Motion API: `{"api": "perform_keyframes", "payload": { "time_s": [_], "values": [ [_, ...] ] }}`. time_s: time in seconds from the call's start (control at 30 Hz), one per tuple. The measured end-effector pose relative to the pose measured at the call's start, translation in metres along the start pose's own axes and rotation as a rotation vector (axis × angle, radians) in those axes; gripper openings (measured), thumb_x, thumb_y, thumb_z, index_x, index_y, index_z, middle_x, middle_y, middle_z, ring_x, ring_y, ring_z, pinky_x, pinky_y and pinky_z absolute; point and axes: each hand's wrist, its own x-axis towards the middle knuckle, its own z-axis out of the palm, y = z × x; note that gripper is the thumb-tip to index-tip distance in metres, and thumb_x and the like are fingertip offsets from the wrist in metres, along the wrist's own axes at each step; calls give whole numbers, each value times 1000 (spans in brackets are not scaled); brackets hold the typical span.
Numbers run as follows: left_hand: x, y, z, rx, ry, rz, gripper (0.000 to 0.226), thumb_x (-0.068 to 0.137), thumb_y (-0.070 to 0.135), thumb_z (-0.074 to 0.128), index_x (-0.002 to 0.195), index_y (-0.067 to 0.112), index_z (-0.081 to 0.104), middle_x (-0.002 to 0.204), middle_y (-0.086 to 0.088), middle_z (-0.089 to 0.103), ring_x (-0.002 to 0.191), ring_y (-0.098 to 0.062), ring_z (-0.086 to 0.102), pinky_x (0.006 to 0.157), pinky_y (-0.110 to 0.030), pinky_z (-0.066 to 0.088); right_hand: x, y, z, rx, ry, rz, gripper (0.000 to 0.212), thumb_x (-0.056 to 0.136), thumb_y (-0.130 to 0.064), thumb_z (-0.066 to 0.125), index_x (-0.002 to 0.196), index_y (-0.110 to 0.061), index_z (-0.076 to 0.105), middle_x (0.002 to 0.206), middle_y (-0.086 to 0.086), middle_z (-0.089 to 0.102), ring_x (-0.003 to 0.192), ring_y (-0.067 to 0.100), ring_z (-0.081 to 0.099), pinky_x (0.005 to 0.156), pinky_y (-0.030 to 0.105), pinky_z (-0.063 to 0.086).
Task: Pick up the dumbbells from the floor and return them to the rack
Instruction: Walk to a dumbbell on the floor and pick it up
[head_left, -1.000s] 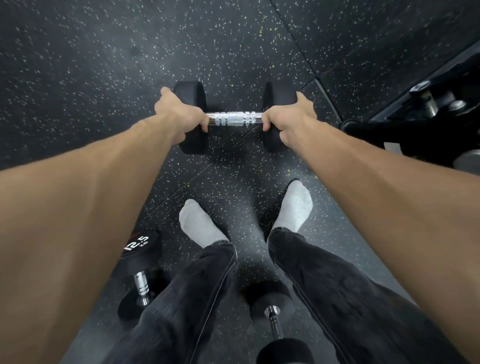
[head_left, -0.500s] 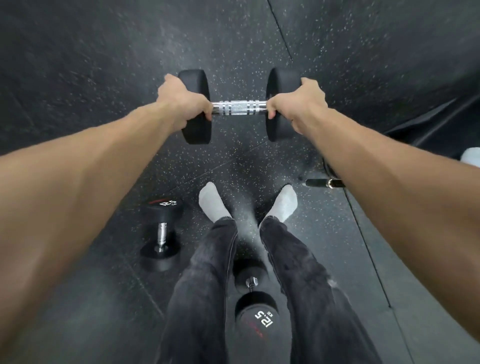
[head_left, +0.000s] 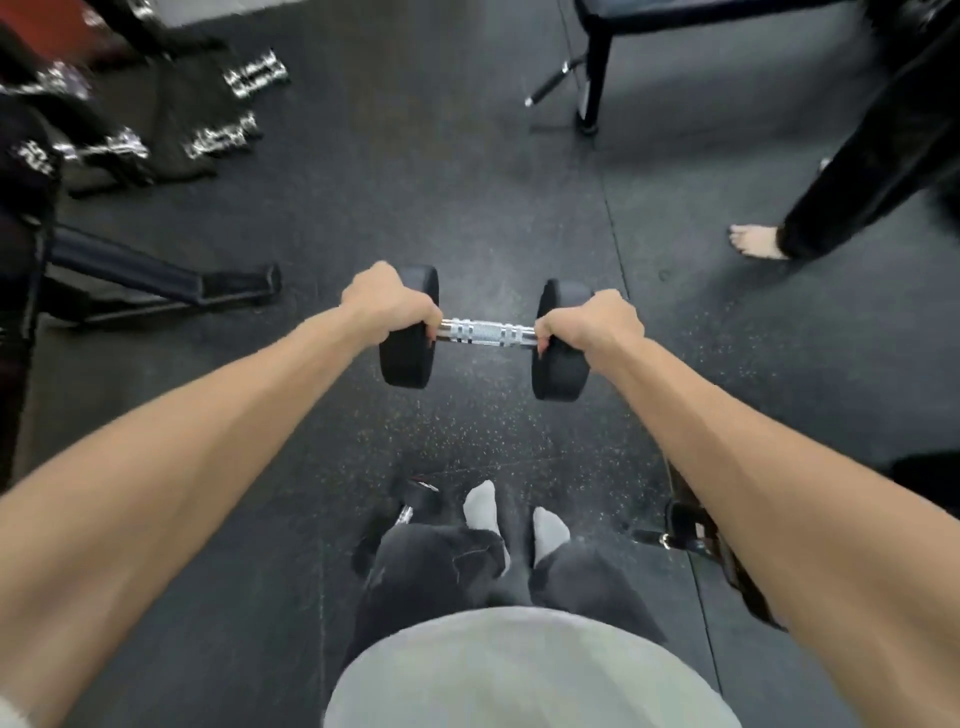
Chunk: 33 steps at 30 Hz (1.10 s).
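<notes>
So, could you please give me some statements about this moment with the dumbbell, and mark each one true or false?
1. Both hands hold one dumbbell by its metal handle. True: the left hand and the right hand grip near opposite ends.
2. The held dumbbell rests on the floor. False: it is lifted above the floor.
3. Another dumbbell lies on the floor beside the person's feet. True.
4. The person carrying the dumbbell wears black shoes. False: light grey socks show.
5. A second person's bare foot is at the upper right. True.
</notes>
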Motion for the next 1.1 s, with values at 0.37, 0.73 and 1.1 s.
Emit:
{"api": "perform_keyframes", "payload": {
  "time_s": [0.37, 0.73, 1.1],
  "values": [
    [-128, -130, -152, -453, 350, -150, 103, 52, 20, 90, 142, 0, 46, 138, -11, 52, 104, -21, 48, 88, -36, 57, -171, -159, 24, -304, -35, -544, 37, 58, -26, 85, 75, -12, 55, 75, 4, 62, 74, 28, 64, 67, 28, 49],
    [-306, -386, -293, -659, 692, -550, 71, 50, 21, 89, 112, 1, 61, 107, -12, 66, 96, -29, 67, 74, -38, 61, -411, -285, 233, -517, -365, -1007, 35, 56, -26, 84, 72, -8, 58, 68, 5, 63, 58, 23, 62, 63, 27, 51],
    [-447, -652, -378, -787, 908, -796, 23, 59, 4, 85, 68, 8, 63, 89, -10, 64, 84, -25, 62, 59, -31, 45, -647, -335, 497, -602, -624, -1287, 50, 42, -25, 89, 77, -4, 60, 72, 8, 64, 65, 24, 64, 76, 41, 64]
  ]
}}
